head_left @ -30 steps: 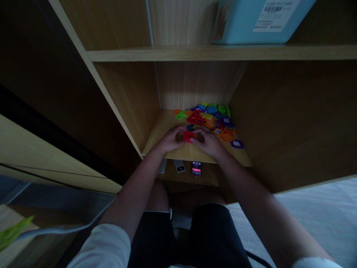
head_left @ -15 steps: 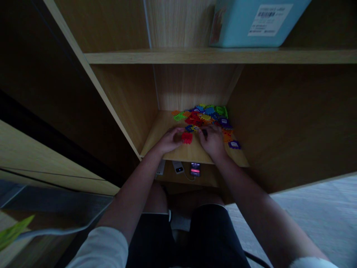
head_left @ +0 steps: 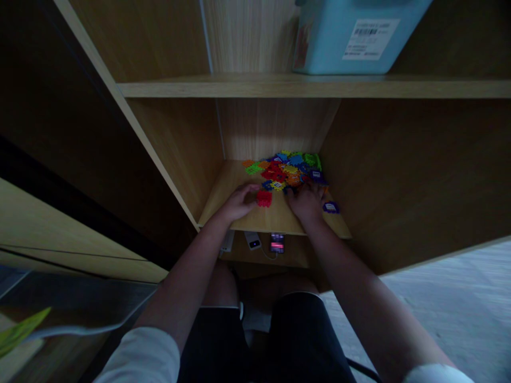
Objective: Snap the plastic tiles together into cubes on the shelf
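Loose colourful plastic interlocking tiles with notched edges lie in a pile [head_left: 275,171] on the lower wooden shelf. My left hand [head_left: 239,203] is at the pile's front left, thumb and fingers curved around the left side of a red block of notched tiles [head_left: 264,199]. My right hand [head_left: 306,202] rests palm down at the front right of the pile, its fingers spread over the tiles, with nothing visibly gripped. A blue and yellow tile group [head_left: 273,185] lies between my hands. A purple tile [head_left: 331,207] sits apart, right of my right hand.
Above, a light blue bin [head_left: 343,48] with a label stands on the upper shelf [head_left: 239,88]. Below are a phone with a lit screen [head_left: 277,243] and a white device [head_left: 252,240] with a cable. Cabinet side walls flank both arms.
My right hand's fingers have spread and reached right over the orange tiles. The left hand stays by the red block. The view has shifted slightly.
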`<state>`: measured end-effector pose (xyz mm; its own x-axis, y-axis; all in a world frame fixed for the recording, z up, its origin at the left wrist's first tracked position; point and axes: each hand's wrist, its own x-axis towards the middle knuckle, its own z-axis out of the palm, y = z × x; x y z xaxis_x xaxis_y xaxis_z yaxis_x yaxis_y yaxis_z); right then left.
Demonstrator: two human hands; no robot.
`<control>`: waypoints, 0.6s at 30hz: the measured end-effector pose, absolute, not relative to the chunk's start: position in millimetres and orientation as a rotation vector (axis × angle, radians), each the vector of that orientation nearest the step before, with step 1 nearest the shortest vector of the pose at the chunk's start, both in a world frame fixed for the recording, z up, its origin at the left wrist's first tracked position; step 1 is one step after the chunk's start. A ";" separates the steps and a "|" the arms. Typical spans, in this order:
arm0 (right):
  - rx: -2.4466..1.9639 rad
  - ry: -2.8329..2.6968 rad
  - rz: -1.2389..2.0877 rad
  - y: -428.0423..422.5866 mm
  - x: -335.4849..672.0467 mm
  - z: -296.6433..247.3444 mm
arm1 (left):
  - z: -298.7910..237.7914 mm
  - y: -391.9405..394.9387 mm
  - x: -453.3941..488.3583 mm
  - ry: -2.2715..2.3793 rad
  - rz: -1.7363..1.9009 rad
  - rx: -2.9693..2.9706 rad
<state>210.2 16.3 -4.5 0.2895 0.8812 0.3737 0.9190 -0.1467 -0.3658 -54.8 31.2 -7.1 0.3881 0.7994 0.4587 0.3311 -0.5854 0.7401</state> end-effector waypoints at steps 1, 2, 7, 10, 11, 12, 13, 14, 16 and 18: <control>-2.040 -1.600 -0.096 15.7 209.8 -3.8 | -7.1 31.1 -55.0 0.970 1.123 2.109; -2.038 -1.596 -0.099 15.3 209.6 -3.6 | -7.3 31.1 -55.2 0.974 1.120 2.113; -1.958 -1.560 -0.126 18.1 210.7 -8.7 | -9.1 31.3 -55.4 0.971 1.132 2.138; -1.898 -1.541 -0.134 21.7 212.1 -13.0 | -10.0 31.8 -55.0 0.969 1.140 2.147; -1.887 -1.539 -0.128 22.5 212.3 -13.9 | -10.2 32.0 -54.9 0.970 1.143 2.148; -1.880 -1.541 -0.116 22.8 212.3 -14.3 | -10.2 32.2 -54.8 0.972 1.144 2.149; -1.877 -1.544 -0.103 22.7 211.9 -14.4 | -10.1 32.3 -54.8 0.976 1.144 2.149; -1.876 -1.544 -0.091 22.2 211.4 -14.1 | -9.9 32.3 -54.9 0.982 1.142 2.152; -1.873 -1.531 -0.090 20.5 210.2 -12.2 | -9.4 31.9 -55.0 0.995 1.136 2.167; -1.836 -1.504 -0.125 18.7 210.1 -8.7 | -8.5 31.1 -55.0 1.002 1.131 2.178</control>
